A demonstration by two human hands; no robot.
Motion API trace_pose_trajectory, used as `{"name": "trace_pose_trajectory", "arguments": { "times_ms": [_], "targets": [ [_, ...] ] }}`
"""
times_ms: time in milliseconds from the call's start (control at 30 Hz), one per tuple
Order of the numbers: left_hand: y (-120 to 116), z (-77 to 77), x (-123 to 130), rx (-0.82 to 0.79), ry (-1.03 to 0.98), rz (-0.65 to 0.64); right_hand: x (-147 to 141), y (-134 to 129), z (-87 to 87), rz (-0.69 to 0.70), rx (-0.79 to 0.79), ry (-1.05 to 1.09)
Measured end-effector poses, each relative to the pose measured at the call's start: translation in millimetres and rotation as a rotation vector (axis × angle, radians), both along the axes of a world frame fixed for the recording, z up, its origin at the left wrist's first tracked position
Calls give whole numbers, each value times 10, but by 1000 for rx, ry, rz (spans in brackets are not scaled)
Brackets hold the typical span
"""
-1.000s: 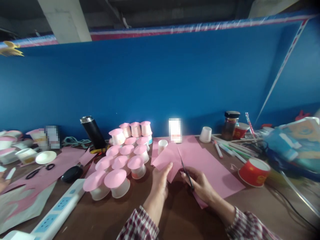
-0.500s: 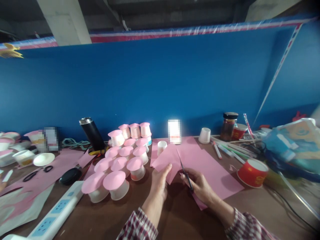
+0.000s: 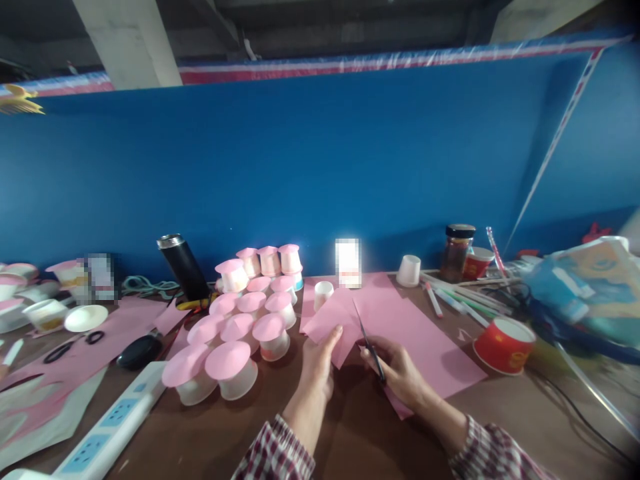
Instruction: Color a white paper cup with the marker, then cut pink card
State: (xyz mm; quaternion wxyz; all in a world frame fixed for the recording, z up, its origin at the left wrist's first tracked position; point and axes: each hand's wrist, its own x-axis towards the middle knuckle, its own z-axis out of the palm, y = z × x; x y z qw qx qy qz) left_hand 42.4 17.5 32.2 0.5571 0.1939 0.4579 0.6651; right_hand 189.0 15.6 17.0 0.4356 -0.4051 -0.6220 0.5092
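Observation:
My left hand pinches a piece of pink paper, thumb on top and fingers underneath. My right hand is closed around the dark handles of a pair of scissors. The blades point up and away from me and lie at the right edge of the held paper. Under and beyond both hands a larger pink sheet lies on the table. A white paper cup stands on that sheet, behind the held piece. Left of my left hand are several cups with pink cone tops.
A white power strip, a black mouse and a black bottle are on the left. To the right stand a red paper cup, a lidded jar and markers. A blue partition closes the back.
Almost nothing differs: the whole view has shifted very slightly. My hands, the scissors and the pink paper keep the same positions.

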Motion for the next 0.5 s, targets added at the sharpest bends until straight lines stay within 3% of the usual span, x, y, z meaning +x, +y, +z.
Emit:
{"name": "trace_pose_trajectory", "arguments": {
  "times_ms": [500],
  "targets": [
    [3, -13, -4, 17, -5, -8, 1, -6, 10, -11, -63, 25]
  ]
}}
